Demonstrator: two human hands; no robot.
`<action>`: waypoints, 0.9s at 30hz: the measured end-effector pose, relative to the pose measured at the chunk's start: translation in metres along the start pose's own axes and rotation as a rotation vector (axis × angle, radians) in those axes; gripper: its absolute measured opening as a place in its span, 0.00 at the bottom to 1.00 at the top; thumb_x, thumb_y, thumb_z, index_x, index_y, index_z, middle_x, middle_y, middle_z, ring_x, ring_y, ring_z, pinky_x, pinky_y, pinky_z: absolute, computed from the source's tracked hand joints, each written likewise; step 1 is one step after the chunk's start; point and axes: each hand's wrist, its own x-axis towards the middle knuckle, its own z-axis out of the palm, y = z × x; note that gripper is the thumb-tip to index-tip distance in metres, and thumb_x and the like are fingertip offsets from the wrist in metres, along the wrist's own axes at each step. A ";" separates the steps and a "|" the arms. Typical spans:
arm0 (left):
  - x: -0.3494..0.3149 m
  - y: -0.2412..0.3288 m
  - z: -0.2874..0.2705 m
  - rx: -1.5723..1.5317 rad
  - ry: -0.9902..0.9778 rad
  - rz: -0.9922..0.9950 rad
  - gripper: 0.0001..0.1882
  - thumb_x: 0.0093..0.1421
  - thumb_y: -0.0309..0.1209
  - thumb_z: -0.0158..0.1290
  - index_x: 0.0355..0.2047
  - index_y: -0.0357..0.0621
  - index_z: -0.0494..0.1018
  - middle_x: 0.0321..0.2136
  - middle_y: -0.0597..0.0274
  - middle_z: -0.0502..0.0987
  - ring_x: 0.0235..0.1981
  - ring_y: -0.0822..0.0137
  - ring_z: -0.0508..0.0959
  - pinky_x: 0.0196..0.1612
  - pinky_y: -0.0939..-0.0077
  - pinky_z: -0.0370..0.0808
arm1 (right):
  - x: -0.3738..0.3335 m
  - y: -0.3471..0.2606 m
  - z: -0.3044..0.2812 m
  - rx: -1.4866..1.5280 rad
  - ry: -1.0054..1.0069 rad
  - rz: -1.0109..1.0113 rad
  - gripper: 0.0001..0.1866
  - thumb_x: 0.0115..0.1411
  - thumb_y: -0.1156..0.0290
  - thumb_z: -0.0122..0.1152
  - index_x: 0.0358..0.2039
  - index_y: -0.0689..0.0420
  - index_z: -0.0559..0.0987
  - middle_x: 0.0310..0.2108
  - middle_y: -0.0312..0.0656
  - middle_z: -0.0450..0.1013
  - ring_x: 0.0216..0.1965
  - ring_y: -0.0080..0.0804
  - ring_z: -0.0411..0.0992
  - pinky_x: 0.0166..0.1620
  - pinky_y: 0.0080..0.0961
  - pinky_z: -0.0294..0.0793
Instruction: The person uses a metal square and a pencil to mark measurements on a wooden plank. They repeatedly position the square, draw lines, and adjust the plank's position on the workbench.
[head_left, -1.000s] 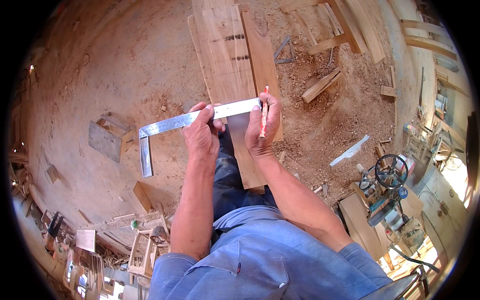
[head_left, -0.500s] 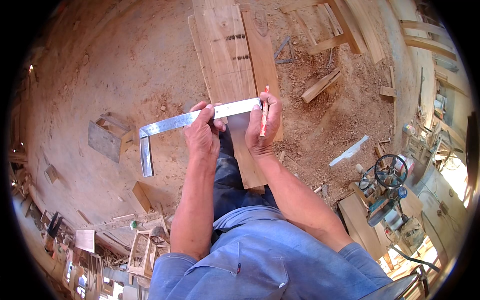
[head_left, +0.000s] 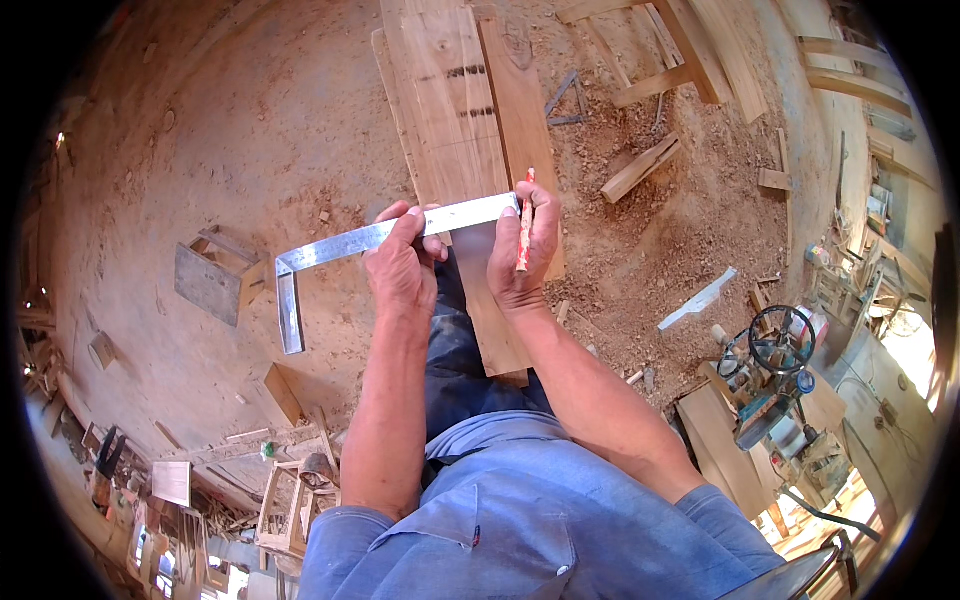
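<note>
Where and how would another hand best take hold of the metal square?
Probably by the short arm of the metal square, coming from the person's left. It is L-shaped, and this arm sticks out free at its left end, whereas the left hand pinches the long arm near its middle and the right hand holds its other end.

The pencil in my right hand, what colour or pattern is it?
The pencil is red with whitish patches; the head view shows it best.

Head view: worn on the head, left of a side-by-side fisheye pair; faces down past the blue shirt (head_left: 480, 500) to the left hand (head_left: 402, 265) and right hand (head_left: 510, 265), near, mid-frame; floor (head_left: 270, 130) lies farther off.
</note>
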 end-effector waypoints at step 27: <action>0.003 -0.002 -0.002 0.030 0.003 0.022 0.17 0.61 0.21 0.52 0.50 0.37 0.64 0.35 0.44 0.79 0.17 0.67 0.73 0.19 0.72 0.71 | 0.000 0.005 0.002 -0.006 0.016 -0.022 0.16 0.58 0.76 0.50 0.47 0.64 0.69 0.41 0.50 0.67 0.42 0.42 0.68 0.49 0.36 0.68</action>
